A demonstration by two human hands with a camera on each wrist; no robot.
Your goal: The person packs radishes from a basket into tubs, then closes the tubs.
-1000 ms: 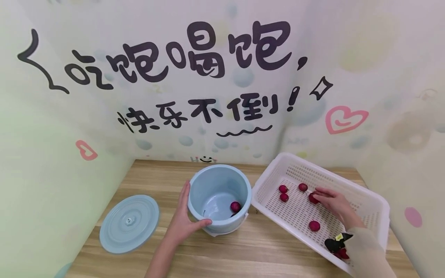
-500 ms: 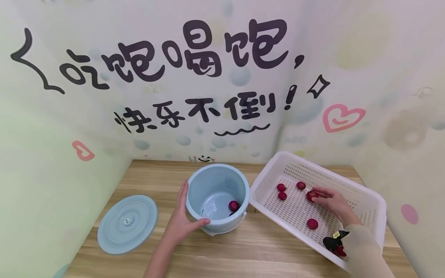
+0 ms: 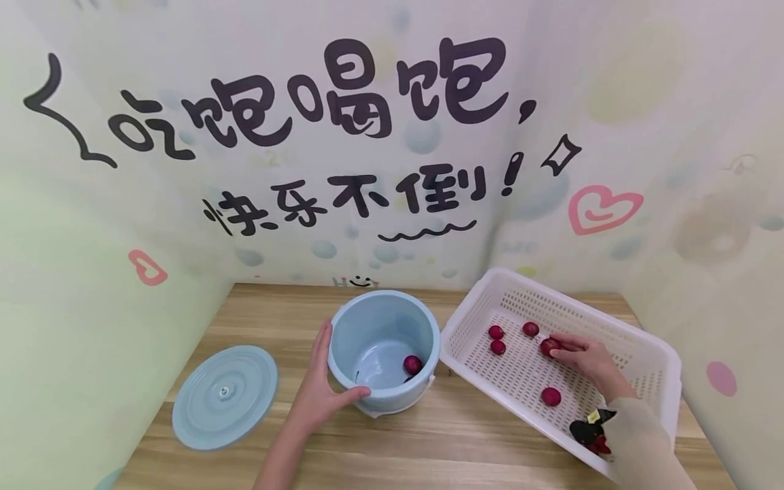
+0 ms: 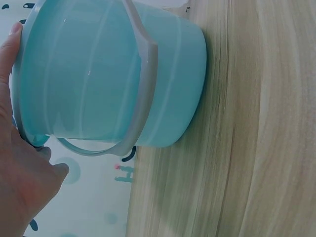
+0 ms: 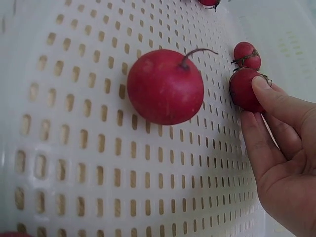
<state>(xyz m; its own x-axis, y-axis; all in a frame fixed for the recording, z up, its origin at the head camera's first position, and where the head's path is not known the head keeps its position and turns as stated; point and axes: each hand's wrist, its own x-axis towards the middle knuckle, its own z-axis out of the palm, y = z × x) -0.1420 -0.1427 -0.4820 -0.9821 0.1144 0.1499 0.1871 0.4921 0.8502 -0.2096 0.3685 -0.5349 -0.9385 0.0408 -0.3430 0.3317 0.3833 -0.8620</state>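
My left hand (image 3: 323, 391) holds the rim of a light blue bucket (image 3: 392, 401), its thumb along the front and fingers down the left side. Inside the bucket lies a dark red radish (image 3: 413, 365), with part of a dark thing beside it. Over in the white perforated basket (image 3: 480, 391), my right hand (image 3: 591, 361) pinches a red radish (image 5: 244, 90) between thumb and fingers. Another radish touches that one in the right wrist view. Nearer that camera sits a round radish (image 5: 165, 87) with a thin root. Several other radishes lie on the basket floor.
A round blue lid (image 3: 224, 397) lies flat on the wooden table (image 3: 429, 446), left of the bucket. A black item with a yellow tag (image 3: 593, 416) shows at my right sleeve, over the basket's near end. A printed wall stands behind.
My right hand's thumb and fingers have come together on the radish in the basket. The left hand stays at the bucket rim. The head view has shifted slightly.
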